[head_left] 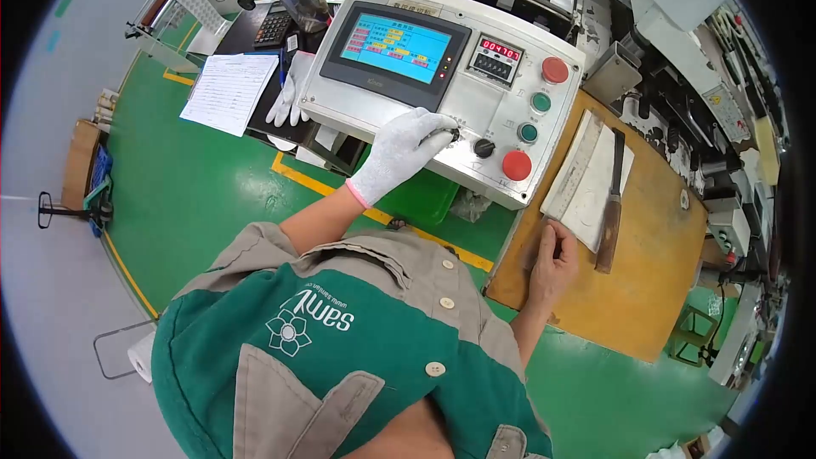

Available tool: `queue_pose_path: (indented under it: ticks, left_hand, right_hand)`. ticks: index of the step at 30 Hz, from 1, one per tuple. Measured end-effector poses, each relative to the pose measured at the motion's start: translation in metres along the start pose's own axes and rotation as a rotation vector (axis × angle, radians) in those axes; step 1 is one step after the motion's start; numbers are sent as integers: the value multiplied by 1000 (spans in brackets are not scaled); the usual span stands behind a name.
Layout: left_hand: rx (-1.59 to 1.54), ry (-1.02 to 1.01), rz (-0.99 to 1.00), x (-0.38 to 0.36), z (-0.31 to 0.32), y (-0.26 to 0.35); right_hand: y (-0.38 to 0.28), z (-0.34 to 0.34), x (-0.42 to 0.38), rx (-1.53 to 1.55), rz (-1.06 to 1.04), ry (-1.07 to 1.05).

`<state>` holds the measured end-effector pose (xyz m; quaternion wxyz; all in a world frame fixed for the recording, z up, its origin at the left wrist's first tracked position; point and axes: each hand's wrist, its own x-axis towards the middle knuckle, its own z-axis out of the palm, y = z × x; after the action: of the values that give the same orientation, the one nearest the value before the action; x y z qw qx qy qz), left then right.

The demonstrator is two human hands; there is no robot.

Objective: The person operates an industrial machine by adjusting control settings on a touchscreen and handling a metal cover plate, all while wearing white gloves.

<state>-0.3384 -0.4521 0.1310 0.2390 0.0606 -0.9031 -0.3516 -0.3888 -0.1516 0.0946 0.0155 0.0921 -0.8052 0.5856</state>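
My left hand (404, 153), in a white glove with a pink cuff, has its fingertips closed around a black rotary knob (456, 134) on the lower edge of the grey control panel (391, 115). A second black knob (484, 148) sits just right of it. My bare right hand (552, 259) rests with curled fingers on a yellow-brown board (646, 289); nothing shows in it. Close to its fingertips lie a white pad (599, 195) and a steel ruler (571, 166). A knife with a wooden handle (609, 234) lies across the pad's right side.
The panel carries a lit blue screen (396, 47), a red digit counter (495, 59), red buttons (516, 165) and green buttons (541, 103). Left of it are a written sheet (228, 92), a spare white glove (291, 92) and a calculator (272, 30). Machinery (705, 68) lines the right.
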Motion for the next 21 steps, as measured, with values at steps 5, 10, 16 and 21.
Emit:
queue_pose_path:
  ticks: [5,10,16,21]
  left_hand:
    - [9,18,20,0,-1,2]
    - [16,20,38,0,0,-1]
    - [-12,46,23,0,2,-1]
    - [-21,58,42,0,2,0]
  right_hand:
    - [-1,0,0,26,-5,2]
    - [5,0,1,19,-25,-3]
    - [4,0,0,-14,-28,9]
    - [5,1,1,0,-48,10]
